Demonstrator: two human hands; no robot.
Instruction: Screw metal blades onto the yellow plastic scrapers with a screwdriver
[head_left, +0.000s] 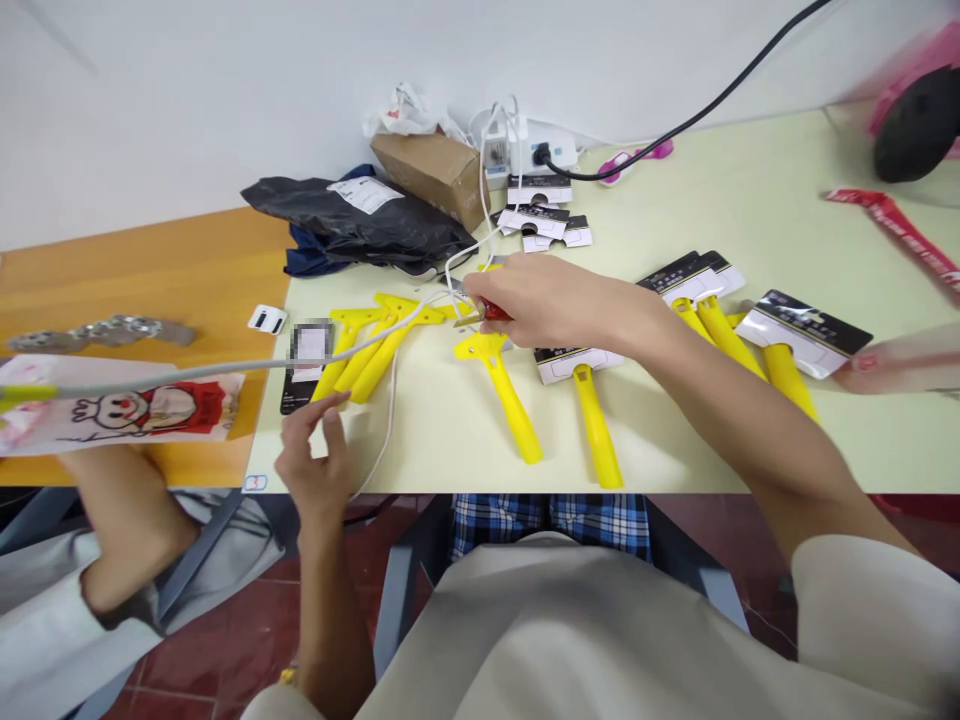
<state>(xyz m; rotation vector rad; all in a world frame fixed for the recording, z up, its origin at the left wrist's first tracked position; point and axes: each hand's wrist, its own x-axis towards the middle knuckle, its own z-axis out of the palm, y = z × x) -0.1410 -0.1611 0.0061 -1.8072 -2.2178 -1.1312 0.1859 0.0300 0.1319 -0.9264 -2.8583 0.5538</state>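
My right hand is closed on a small red-handled tool with a thin, pointed metal end; its exact kind is unclear. Just below the tool lies a yellow scraper handle, its wide head toward my fingers. Fingers curved and apart, my left hand is at the table's front, its index fingertip near the lower ends of several yellow scraper handles and holding nothing. One more yellow handle, with a black-and-white card at its head, is under my right forearm.
Carded yellow scrapers lie on the right. A phone-like black item is near my left hand. White cables cross the table. Behind are a black plastic parcel, a cardboard box, and loose cards. Another person's arm is at left.
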